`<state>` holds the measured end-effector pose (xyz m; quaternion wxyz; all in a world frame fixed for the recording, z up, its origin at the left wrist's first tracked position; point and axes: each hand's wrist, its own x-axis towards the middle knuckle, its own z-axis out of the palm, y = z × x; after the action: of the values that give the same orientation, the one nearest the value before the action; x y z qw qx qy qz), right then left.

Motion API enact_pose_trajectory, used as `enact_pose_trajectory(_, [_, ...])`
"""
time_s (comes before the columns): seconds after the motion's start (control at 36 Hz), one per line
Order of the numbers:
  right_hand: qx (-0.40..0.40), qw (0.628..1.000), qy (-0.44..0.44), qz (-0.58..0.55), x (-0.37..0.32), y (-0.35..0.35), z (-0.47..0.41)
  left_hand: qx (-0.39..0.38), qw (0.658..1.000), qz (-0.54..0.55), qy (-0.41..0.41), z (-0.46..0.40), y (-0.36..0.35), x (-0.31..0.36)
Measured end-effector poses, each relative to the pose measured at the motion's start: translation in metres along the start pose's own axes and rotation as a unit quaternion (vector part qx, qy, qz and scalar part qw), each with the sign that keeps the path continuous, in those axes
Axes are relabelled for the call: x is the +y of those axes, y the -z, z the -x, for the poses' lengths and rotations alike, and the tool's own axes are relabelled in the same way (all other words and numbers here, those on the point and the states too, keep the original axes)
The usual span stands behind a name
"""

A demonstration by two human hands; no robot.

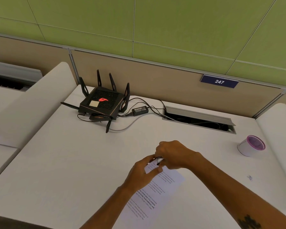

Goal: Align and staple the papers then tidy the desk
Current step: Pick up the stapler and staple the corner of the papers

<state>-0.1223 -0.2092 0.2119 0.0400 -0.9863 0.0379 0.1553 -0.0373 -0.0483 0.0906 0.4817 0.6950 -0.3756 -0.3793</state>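
Observation:
Printed white papers [157, 194] lie on the white desk [64, 171], running from the lower centre up to my hands. My left hand [141, 174] pinches the top corner of the papers from the left. Closed over a small dark and silver stapler [159, 160] at that same corner is my right hand [173, 154]. Most of the stapler is hidden under my fingers.
A black router [101, 103] with several antennas, a power brick [139, 110] and cables sits at the back. An open cable hatch [199, 119] lies back right. A white cup with a purple rim [252, 146] stands at the right. Padded dividers flank the desk.

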Motion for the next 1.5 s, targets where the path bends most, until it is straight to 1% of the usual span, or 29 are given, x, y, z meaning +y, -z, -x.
enact_pose_trajectory(0.08, [-0.005,1.000,0.005,-0.004,-0.002,0.003,0.000,-0.013,0.999,-0.032,0.006,-0.002,0.000,0.001])
enact_pose_trajectory(0.25, [-0.012,1.000,0.006,0.015,-0.003,0.002,0.000,0.034,0.999,-0.025,0.003,-0.011,-0.003,-0.003])
enact_pose_trajectory(0.5, [-0.003,0.999,0.018,0.043,0.000,-0.001,-0.004,0.045,0.998,-0.038,-0.018,-0.005,-0.006,0.008])
enact_pose_trajectory(0.89, [-0.003,0.998,0.021,0.051,0.009,-0.009,-0.008,0.032,0.999,-0.038,-0.018,-0.007,-0.004,0.012])
enact_pose_trajectory(0.97, [0.002,0.999,0.021,0.025,0.011,-0.010,-0.007,0.052,0.998,-0.003,-0.019,-0.006,-0.002,0.013])
enact_pose_trajectory(1.08, [0.019,0.999,0.011,-0.040,0.016,-0.007,-0.002,0.071,0.997,0.008,-0.013,-0.005,0.000,0.012])
enact_pose_trajectory(1.14, [0.021,0.998,-0.007,-0.060,0.019,-0.007,0.001,0.078,0.997,0.012,-0.006,-0.006,0.001,0.009])
enact_pose_trajectory(1.19, [0.034,0.994,-0.043,-0.091,0.022,-0.009,0.005,0.081,0.997,0.009,0.006,-0.005,0.003,0.008])
enact_pose_trajectory(1.25, [0.056,0.986,-0.087,-0.132,0.023,-0.011,0.010,0.080,0.997,0.001,0.020,-0.006,0.006,0.007])
enact_pose_trajectory(1.31, [0.083,0.969,-0.128,-0.194,0.023,-0.014,0.015,0.081,0.996,-0.004,0.033,-0.006,0.008,0.007])
enact_pose_trajectory(1.42, [0.164,0.916,-0.187,-0.316,0.020,-0.023,0.024,0.108,0.993,0.018,0.053,-0.004,0.010,0.014])
enact_pose_trajectory(1.5, [0.239,0.863,-0.208,-0.394,0.012,-0.035,0.029,0.127,0.988,0.047,0.070,-0.003,0.011,0.019])
